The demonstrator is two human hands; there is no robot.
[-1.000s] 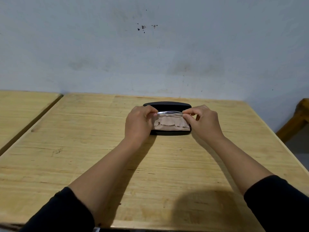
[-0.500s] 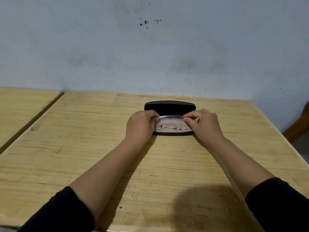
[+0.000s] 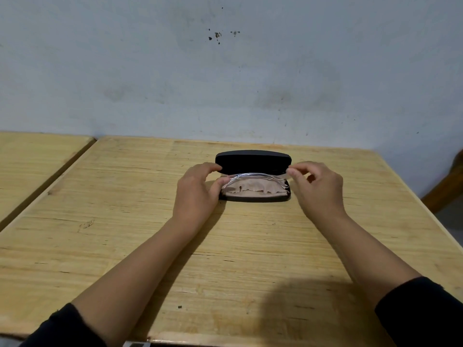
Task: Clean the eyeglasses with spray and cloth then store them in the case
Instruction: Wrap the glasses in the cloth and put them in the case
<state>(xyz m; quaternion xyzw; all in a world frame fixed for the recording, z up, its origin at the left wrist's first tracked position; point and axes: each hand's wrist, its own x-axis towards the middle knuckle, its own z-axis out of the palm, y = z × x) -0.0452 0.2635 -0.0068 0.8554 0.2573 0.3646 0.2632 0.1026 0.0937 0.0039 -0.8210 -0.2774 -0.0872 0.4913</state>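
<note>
A black eyeglass case (image 3: 253, 161) lies open in the middle of the wooden table (image 3: 125, 221), its lid standing up at the back. Clear-framed eyeglasses (image 3: 253, 176) lie folded inside it, on a pinkish cloth (image 3: 253, 187). My left hand (image 3: 198, 194) is at the case's left end, with the index fingertip against the lid and the thumb by the glasses' left end. My right hand (image 3: 318, 186) hovers at the right end, fingers loosely curled, fingertips near the lid's right corner and off the glasses. No spray bottle is in view.
A second wooden table (image 3: 32, 161) stands to the left across a narrow gap. A grey wall runs just behind the table. Part of a wooden chair (image 3: 448, 191) shows at the right edge.
Both hands held the glasses by their ends and lowered them into the case. Now the glasses rest in the case, my right hand has come off them, and my left fingers have spread.
</note>
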